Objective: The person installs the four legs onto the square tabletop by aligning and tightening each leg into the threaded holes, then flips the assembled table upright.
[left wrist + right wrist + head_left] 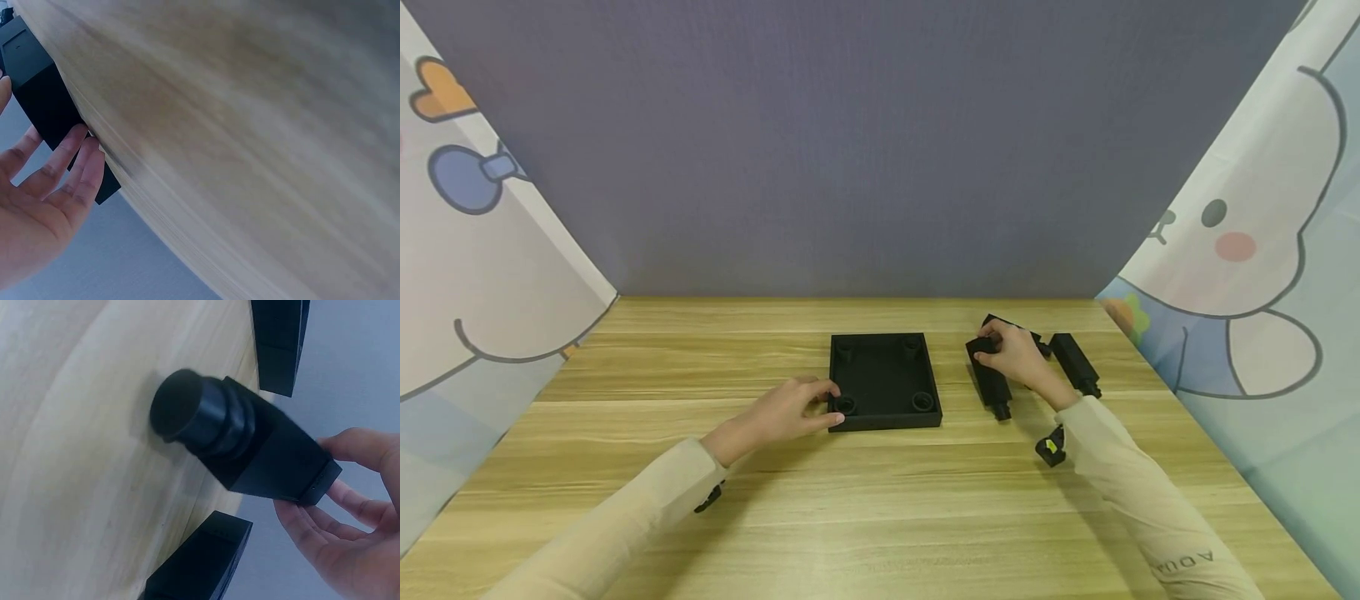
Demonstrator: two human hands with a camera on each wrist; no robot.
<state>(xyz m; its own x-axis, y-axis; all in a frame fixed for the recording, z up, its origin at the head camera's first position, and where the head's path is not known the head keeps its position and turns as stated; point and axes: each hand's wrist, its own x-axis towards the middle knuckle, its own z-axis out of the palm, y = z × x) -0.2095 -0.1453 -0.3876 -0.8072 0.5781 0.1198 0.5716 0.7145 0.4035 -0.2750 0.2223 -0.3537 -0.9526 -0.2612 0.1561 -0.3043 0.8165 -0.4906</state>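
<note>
1. The black square tray (883, 423) lies on the wooden table (880, 517) between the two hands, its four round sockets facing up.
2. The left hand (786, 410) pinches the tray's near-left corner, thumb at the front wall and fingers at the left side, beside the near-left socket (846, 405).
3. The right hand (1018, 354) pinches a black square-section block (992, 387) by its far end, thumb against fingers.
4. That block is right of the tray and apart from it; the right hand is nearer, and the left would have to reach across the tray.
5. Its long axis runs from far to near, its stepped round peg (190, 409) pointing toward the person, so it lies crosswise to the upward-facing sockets. Whether the peg touches the table I cannot tell.
6. The near-right socket (922, 402) is on the block's side of the tray.
7. A second block (1075, 364) lies farther right; a third block (1011, 327) is partly hidden behind the right hand.
</note>
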